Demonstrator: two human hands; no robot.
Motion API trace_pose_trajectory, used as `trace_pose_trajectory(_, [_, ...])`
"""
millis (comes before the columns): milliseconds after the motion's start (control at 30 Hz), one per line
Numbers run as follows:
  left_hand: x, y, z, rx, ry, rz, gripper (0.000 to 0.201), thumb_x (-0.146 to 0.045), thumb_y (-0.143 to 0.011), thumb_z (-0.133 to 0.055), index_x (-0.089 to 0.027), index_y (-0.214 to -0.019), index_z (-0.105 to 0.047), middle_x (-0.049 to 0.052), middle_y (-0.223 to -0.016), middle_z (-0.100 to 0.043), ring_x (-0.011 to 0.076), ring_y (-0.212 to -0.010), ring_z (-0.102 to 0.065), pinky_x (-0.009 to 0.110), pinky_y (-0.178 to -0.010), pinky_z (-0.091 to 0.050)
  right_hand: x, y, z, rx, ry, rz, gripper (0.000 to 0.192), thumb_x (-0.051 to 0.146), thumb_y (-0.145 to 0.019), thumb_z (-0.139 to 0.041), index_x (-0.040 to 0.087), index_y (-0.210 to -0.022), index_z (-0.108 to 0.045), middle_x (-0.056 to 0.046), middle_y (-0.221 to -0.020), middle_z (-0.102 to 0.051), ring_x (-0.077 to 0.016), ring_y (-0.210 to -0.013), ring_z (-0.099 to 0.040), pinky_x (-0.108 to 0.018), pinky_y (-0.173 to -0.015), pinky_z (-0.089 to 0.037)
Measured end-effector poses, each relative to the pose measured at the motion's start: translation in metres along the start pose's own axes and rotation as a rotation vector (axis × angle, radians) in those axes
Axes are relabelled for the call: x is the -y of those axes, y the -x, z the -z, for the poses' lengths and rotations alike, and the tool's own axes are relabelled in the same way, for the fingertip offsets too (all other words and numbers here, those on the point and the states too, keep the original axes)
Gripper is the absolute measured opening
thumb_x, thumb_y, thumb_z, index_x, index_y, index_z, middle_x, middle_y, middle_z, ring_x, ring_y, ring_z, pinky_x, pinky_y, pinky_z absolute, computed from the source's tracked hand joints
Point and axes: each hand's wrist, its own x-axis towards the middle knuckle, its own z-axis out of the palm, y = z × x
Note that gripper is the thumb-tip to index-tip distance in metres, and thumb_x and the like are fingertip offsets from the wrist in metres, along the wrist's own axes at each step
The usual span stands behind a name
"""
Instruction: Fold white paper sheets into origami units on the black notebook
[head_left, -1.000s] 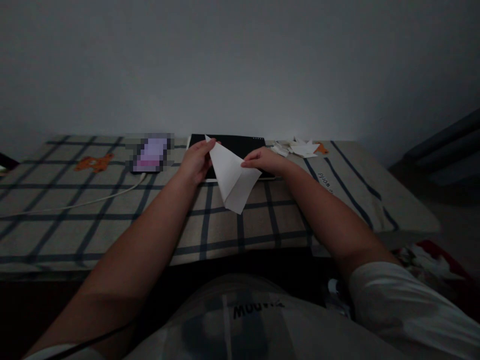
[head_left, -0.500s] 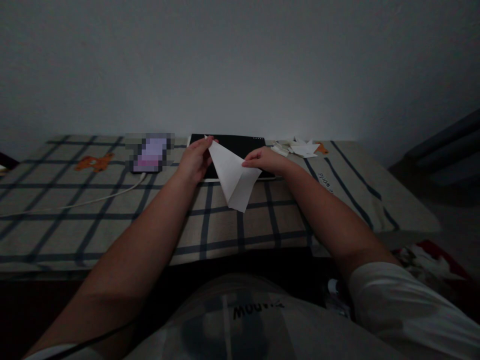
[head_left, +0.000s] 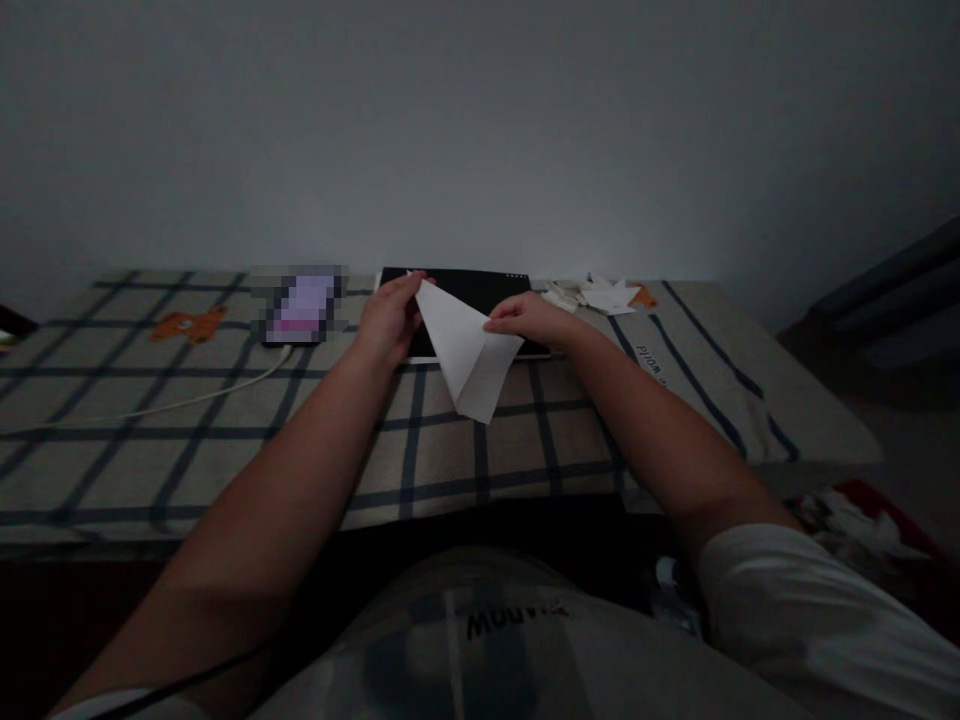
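Note:
A white sheet of paper (head_left: 466,350), folded into a pointed shape, hangs just above the checked tablecloth (head_left: 450,450). My left hand (head_left: 388,318) pinches its upper left tip. My right hand (head_left: 526,318) grips its right corner. The paper's lower point faces me. Behind both hands lies a dark tablet (head_left: 480,292) on the cloth, partly hidden by the paper and my fingers.
A phone (head_left: 300,305) with a lit, blurred screen lies left of the tablet, its white cable (head_left: 172,403) trailing left. Small folded paper pieces (head_left: 596,295) sit at the back right. A grey wall stands behind the table. Red and white things (head_left: 855,510) lie low right.
The paper's lower point has shifted slightly right and up. Both hands keep their hold and have hardly moved.

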Motion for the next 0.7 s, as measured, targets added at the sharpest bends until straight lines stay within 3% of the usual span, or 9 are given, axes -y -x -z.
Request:
trace_pose_trajectory(200, [-0.002, -0.001, 0.001, 0.003, 0.033, 0.042, 0.015, -0.031, -0.090, -0.085, -0.022, -0.092, -0.074, 0.003, -0.093, -0.081, 0.0161, -0.088, -0.077, 0.024, -0.078, -0.064, -0.002, -0.002, -0.002, -0.037, -0.038, 0.020, 0.033, 0.053, -0.079, -0.081, 0.020, -0.082, -0.078, -0.004, -0.084, -0.073, -0.0199, -0.081, -0.061, -0.034, -0.075, -0.046])
trace_pose_trajectory(367, [-0.003, 0.005, -0.001, 0.093, -0.124, 0.140, 0.029, -0.038, -0.080, -0.094, -0.020, -0.093, -0.075, 0.004, -0.092, -0.081, 0.0199, -0.090, -0.078, 0.028, -0.080, -0.066, -0.002, -0.004, -0.003, -0.152, -0.089, -0.023, 0.027, 0.044, -0.079, -0.081, 0.018, -0.082, -0.078, -0.003, -0.082, -0.072, -0.0177, -0.076, -0.059, -0.033, -0.073, -0.045])
trace_pose_trajectory(567, [-0.003, 0.012, -0.002, 0.094, -0.240, 0.141, 0.024, -0.028, -0.078, -0.093, -0.019, -0.079, -0.071, 0.003, -0.084, -0.078, 0.0158, -0.081, -0.075, 0.026, -0.080, -0.064, -0.002, -0.003, -0.002, -0.198, -0.137, -0.022, 0.030, 0.046, -0.081, -0.083, 0.017, -0.086, -0.082, -0.005, -0.084, -0.076, -0.0194, -0.079, -0.063, -0.034, -0.075, -0.050])
trace_pose_trajectory(700, [-0.003, 0.012, -0.002, 0.093, -0.282, 0.125, 0.021, -0.027, -0.082, -0.089, -0.019, -0.079, -0.070, 0.005, -0.090, -0.080, 0.0198, -0.089, -0.078, 0.032, -0.088, -0.066, -0.001, -0.003, -0.001, -0.203, -0.141, -0.036, 0.030, 0.047, -0.082, -0.082, 0.017, -0.087, -0.084, -0.006, -0.085, -0.078, -0.0202, -0.080, -0.065, -0.034, -0.077, -0.052])
